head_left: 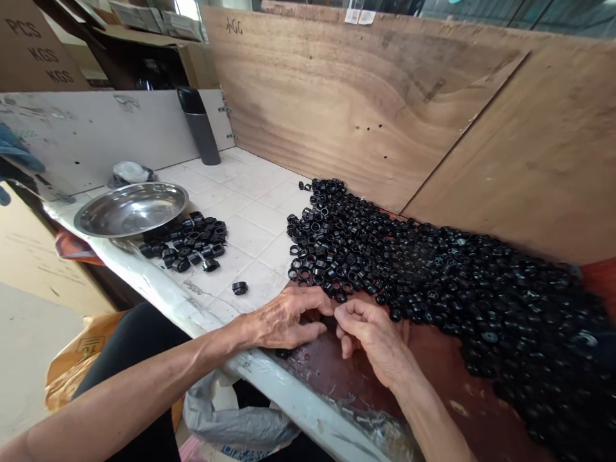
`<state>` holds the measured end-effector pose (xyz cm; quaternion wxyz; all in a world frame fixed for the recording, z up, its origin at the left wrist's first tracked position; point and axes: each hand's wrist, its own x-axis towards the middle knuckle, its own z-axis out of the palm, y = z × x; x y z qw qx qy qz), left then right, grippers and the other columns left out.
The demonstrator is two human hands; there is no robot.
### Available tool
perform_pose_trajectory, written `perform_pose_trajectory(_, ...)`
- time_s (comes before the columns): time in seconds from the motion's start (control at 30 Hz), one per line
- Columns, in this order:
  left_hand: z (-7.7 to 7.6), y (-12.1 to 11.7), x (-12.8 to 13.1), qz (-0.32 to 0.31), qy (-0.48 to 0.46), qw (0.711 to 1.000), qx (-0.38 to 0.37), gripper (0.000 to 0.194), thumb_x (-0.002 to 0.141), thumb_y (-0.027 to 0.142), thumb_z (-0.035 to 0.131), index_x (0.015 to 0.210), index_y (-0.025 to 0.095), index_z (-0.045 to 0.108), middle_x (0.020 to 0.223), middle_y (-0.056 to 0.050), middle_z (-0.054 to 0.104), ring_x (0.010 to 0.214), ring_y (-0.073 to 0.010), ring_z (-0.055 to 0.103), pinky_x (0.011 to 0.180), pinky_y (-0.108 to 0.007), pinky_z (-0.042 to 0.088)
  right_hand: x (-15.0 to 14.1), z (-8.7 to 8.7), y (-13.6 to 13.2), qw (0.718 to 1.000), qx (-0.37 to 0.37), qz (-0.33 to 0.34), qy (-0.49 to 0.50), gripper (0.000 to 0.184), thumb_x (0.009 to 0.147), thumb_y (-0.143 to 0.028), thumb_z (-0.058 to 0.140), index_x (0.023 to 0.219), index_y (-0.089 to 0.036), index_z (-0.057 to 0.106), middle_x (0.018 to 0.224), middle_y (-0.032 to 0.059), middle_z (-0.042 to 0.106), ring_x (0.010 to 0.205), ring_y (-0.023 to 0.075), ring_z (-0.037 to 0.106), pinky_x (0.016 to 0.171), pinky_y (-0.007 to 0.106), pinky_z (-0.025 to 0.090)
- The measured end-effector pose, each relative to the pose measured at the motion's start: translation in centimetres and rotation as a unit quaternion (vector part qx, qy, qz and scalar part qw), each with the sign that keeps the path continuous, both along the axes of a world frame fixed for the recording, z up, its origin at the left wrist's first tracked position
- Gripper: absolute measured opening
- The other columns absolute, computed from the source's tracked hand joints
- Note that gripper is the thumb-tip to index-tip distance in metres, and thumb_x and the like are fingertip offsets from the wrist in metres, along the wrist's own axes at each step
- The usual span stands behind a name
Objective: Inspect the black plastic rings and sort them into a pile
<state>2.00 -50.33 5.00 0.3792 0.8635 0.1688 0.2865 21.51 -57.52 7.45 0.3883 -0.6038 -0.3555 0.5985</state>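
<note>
Presently, I see from my distant seat a large heap of small black plastic parts (433,276), open rings at its left end, spreading from the centre to the lower right of the frame. A small group of black ring-like plastic parts (199,237) lies left of centre, beside a round shiny steel bowl (129,208), and a single black ring-like piece (239,288) sits just apart from it. I judge that if this group is the finished portion, only a little is done and most is left; the picture alone cannot confirm it. At the lower centre, the left hand (291,321) and right hand (370,333) bring their curled fingertips close together. I cannot tell whether either one grasps a part.
</note>
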Motion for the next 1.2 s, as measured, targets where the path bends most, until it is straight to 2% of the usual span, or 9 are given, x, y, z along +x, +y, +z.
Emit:
perform_pose_trajectory(0.1, 0.9, 0.0, -0.3, -0.016, 0.11, 0.994, -0.007, 0.007, 0.079, 0.018, 0.071, 0.083, 0.017, 0.065, 0.081, -0.001, 0.069, 0.077, -0.0152, 0.063, 0.077, -0.028, 0.048, 2.4, 0.6, 0.1, 0.978, 0.048, 0.043, -0.196, 0.034, 0.083, -0.048, 0.068, 0.065, -0.02, 0.058, 0.053, -0.0043, 0.058, 0.042, 0.0099, 0.049, 0.046, 0.022, 0.038)
perform_pose_trajectory(0.27, 0.3, 0.7, 0.2, 0.074, 0.171, 0.982, -0.045, 0.04, 0.095, 0.047, 0.059, 0.068, 0.017, 0.062, 0.068, 0.001, 0.062, 0.063, -0.0117, 0.056, 0.064, -0.026, 0.042, 5.6, 0.8, 0.1, 0.893, 0.074, 0.095, -0.434, 0.017, 0.077, -0.027, 0.067, 0.064, -0.023, 0.055, 0.052, -0.0052, 0.057, 0.047, 0.0127, 0.048, 0.05, 0.024, 0.033)
perform_pose_trajectory(0.37, -0.6, 1.1, 0.9, 0.119, 0.157, 0.98, -0.02, 0.023, 0.092, 0.041, 0.065, 0.103, 0.02, 0.066, 0.089, -0.001, 0.069, 0.078, -0.0158, 0.063, 0.074, -0.028, 0.048, 6.4, 0.6, 0.1, 0.873, 0.079, 0.105, -0.47, 0.013, 0.075, -0.022, 0.066, 0.069, -0.023, 0.055, 0.056, -0.0049, 0.059, 0.053, 0.0137, 0.05, 0.053, 0.025, 0.032)
perform_pose_trajectory(0.43, -0.9, 1.2, 1.4, 0.12, 0.155, 0.981, 0.012, 0.031, 0.09, 0.036, 0.067, 0.117, 0.021, 0.061, 0.104, -0.004, 0.068, 0.092, -0.0197, 0.065, 0.083, -0.033, 0.05, 6.4, 0.4, 0.2, 0.873, 0.069, 0.106, -0.472, 0.01, 0.075, -0.022, 0.067, 0.075, -0.023, 0.057, 0.062, -0.0041, 0.062, 0.058, 0.0147, 0.054, 0.057, 0.025, 0.035)
perform_pose_trajectory(0.57, -0.8, 0.9, 2.4, 0.142, 0.173, 0.974, 0.013, 0.027, 0.088, 0.032, 0.068, 0.11, 0.02, 0.058, 0.095, -0.002, 0.067, 0.085, -0.0203, 0.065, 0.076, -0.032, 0.05, 5.3, -0.4, 0.3, 0.877, 0.096, 0.122, -0.455, 0.018, 0.078, -0.02, 0.067, 0.095, -0.022, 0.063, 0.086, 0.0004, 0.065, 0.076, 0.0171, 0.061, 0.07, 0.027, 0.042)
perform_pose_trajectory(0.7, -1.0, 0.8, 3.4, 0.135, 0.193, 0.972, -0.002, 0.027, 0.086, 0.029, 0.07, 0.109, 0.021, 0.058, 0.072, 0.004, 0.061, 0.065, -0.0168, 0.059, 0.061, -0.028, 0.043, 4.1, -1.2, 0.3, 0.834, 0.128, 0.143, -0.517, 0.014, 0.081, -0.015, 0.062, 0.093, -0.022, 0.065, 0.096, 0.0038, 0.062, 0.086, 0.0194, 0.062, 0.072, 0.028, 0.041)
perform_pose_trajectory(0.83, -1.9, 1.3, 3.8, 0.123, 0.169, 0.978, 0.028, 0.028, 0.09, 0.031, 0.067, 0.117, 0.025, 0.064, 0.083, 0.001, 0.067, 0.078, -0.018, 0.065, 0.07, -0.028, 0.048, 3.6, -1.8, 0.1, 0.807, 0.176, 0.136, -0.547, 0.015, 0.08, -0.012, 0.062, 0.091, -0.022, 0.065, 0.096, 0.005, 0.062, 0.082, 0.0189, 0.062, 0.07, 0.027, 0.041)
perform_pose_trajectory(1.07, -2.3, 1.5, 4.0, 0.108, 0.164, 0.979, 0.057, 0.02, 0.099, 0.031, 0.054, 0.1, 0.022, 0.073, 0.091, -0.003, 0.066, 0.082, -0.0164, 0.064, 0.077, -0.026, 0.05, 3.3, -2.6, 0.4, 0.825, 0.222, 0.123, -0.505, 0.01, 0.08, -0.015, 0.064, 0.085, -0.023, 0.068, 0.092, 0.0047, 0.066, 0.071, 0.017, 0.06, 0.067, 0.027, 0.046)
perform_pose_trajectory(1.2, -1.6, 0.9, 3.7, 0.106, 0.143, 0.983, 0.055, 0.016, 0.096, 0.027, 0.057, 0.095, 0.02, 0.072, 0.098, -0.004, 0.063, 0.08, -0.015, 0.064, 0.073, -0.026, 0.051, 3.7, -1.8, 0.8, 0.89, 0.13, 0.064, -0.433, 0.015, 0.08, -0.025, 0.062, 0.094, -0.021, 0.068, 0.072, -0.0005, 0.064, 0.06, 0.0167, 0.057, 0.061, 0.028, 0.044)
